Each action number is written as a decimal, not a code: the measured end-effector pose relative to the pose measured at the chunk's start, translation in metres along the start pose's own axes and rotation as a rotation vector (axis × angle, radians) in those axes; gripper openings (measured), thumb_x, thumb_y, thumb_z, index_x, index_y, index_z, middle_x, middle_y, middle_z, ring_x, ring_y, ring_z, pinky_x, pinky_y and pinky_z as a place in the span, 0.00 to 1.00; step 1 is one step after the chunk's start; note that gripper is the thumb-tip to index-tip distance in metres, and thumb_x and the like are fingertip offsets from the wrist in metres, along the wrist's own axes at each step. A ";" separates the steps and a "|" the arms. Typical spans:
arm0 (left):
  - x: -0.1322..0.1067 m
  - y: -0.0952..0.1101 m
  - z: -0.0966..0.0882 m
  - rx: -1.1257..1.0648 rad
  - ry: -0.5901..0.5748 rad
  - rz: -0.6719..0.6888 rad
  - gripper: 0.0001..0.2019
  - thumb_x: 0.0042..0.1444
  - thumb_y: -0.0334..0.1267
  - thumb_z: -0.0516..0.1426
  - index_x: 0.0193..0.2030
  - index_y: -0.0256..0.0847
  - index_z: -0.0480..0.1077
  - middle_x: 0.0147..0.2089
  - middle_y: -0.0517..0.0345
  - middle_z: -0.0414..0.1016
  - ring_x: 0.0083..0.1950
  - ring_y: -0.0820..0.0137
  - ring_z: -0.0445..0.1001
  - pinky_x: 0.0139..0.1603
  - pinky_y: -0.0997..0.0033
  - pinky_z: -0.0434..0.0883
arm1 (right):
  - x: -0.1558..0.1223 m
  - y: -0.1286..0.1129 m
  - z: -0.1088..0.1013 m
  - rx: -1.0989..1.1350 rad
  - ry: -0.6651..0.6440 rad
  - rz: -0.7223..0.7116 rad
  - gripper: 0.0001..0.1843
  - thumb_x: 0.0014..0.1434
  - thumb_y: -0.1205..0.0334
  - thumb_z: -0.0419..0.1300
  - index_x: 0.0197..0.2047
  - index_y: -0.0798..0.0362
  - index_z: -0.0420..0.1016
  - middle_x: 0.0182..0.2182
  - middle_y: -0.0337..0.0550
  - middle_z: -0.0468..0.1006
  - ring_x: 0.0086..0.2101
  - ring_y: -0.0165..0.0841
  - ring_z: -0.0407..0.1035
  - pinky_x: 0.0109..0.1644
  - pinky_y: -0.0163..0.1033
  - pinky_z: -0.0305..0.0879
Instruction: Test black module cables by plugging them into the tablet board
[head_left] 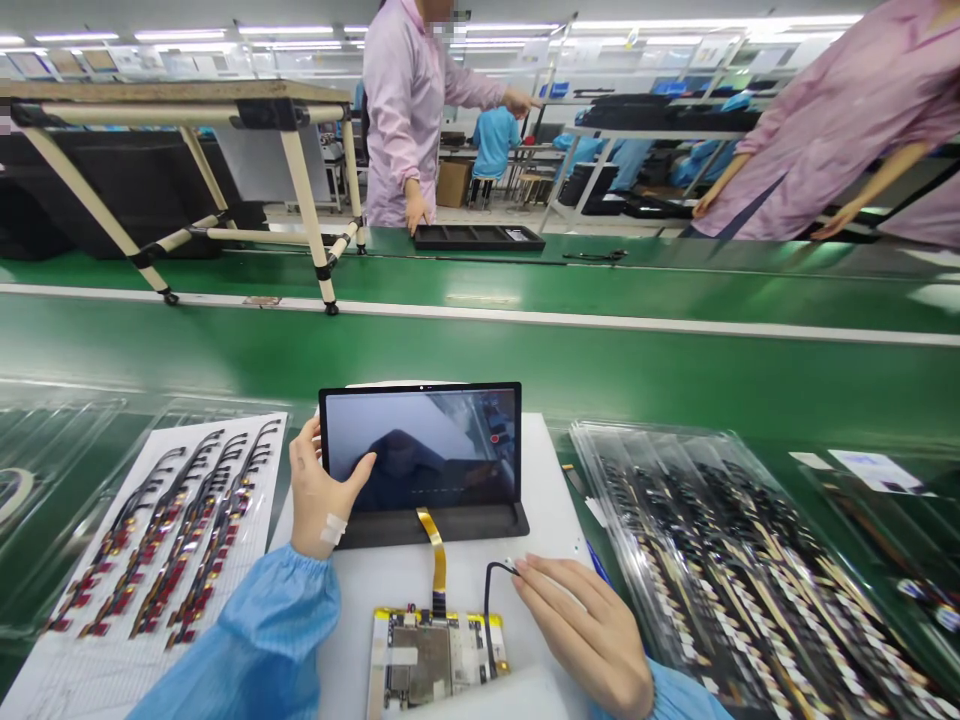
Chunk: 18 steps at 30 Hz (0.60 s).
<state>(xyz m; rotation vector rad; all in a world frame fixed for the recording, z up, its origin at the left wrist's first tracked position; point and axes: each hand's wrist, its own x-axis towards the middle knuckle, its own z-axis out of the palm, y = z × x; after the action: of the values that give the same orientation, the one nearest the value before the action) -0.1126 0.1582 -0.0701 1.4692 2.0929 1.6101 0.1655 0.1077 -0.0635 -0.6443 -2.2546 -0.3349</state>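
Observation:
My left hand grips the left edge of a tablet screen, thumb on the front and fingers at the edge and behind. The screen is lit and stands tilted up in a black stand. A gold flex cable runs from it down to a circuit board with yellow tape along its top edge. From the board's right side a thin black cable bends up to my right hand, whose closed fingertips are at its end. The thumb of that hand is hidden.
Several dark cable assemblies with red parts lie on white paper at left. At right, a clear plastic tray holds rows of small parts. Beyond the green bench, co-workers in pink coats stand; one person's hand is by a black tray.

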 end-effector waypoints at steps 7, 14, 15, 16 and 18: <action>-0.001 -0.004 -0.003 -0.171 -0.031 -0.110 0.27 0.53 0.43 0.50 0.58 0.34 0.55 0.50 0.44 0.63 0.49 0.64 0.67 0.51 0.64 0.66 | 0.001 -0.001 -0.002 -0.002 -0.001 0.003 0.12 0.62 0.76 0.46 0.39 0.62 0.71 0.34 0.46 0.78 0.42 0.34 0.71 0.43 0.39 0.66; 0.000 -0.002 -0.005 -0.177 -0.035 -0.172 0.24 0.54 0.41 0.47 0.57 0.32 0.57 0.50 0.44 0.64 0.49 0.65 0.66 0.50 0.66 0.65 | 0.002 -0.001 -0.002 -0.007 0.000 0.006 0.13 0.62 0.76 0.45 0.39 0.63 0.70 0.34 0.46 0.78 0.41 0.34 0.71 0.43 0.39 0.65; 0.000 -0.002 -0.005 -0.173 -0.036 -0.169 0.24 0.55 0.41 0.47 0.57 0.32 0.57 0.50 0.44 0.64 0.49 0.65 0.66 0.50 0.66 0.65 | 0.001 -0.001 -0.002 -0.006 -0.004 0.003 0.13 0.62 0.76 0.45 0.39 0.63 0.70 0.34 0.47 0.78 0.42 0.34 0.70 0.43 0.39 0.65; 0.001 -0.001 -0.006 -0.169 -0.039 -0.164 0.24 0.55 0.41 0.46 0.57 0.32 0.57 0.50 0.44 0.64 0.49 0.65 0.66 0.50 0.66 0.65 | 0.001 -0.001 -0.002 -0.007 -0.008 -0.002 0.13 0.62 0.76 0.45 0.39 0.63 0.70 0.34 0.47 0.78 0.41 0.34 0.70 0.43 0.40 0.65; 0.001 -0.001 -0.006 -0.163 -0.042 -0.159 0.24 0.55 0.42 0.46 0.57 0.33 0.57 0.50 0.44 0.64 0.50 0.65 0.66 0.51 0.65 0.65 | 0.002 -0.001 -0.002 -0.011 -0.022 -0.014 0.12 0.62 0.76 0.46 0.39 0.63 0.70 0.34 0.47 0.78 0.41 0.34 0.70 0.42 0.39 0.65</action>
<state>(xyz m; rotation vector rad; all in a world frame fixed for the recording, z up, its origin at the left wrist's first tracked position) -0.1174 0.1552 -0.0683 1.2416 1.9490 1.6318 0.1656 0.1067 -0.0608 -0.6413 -2.2806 -0.3487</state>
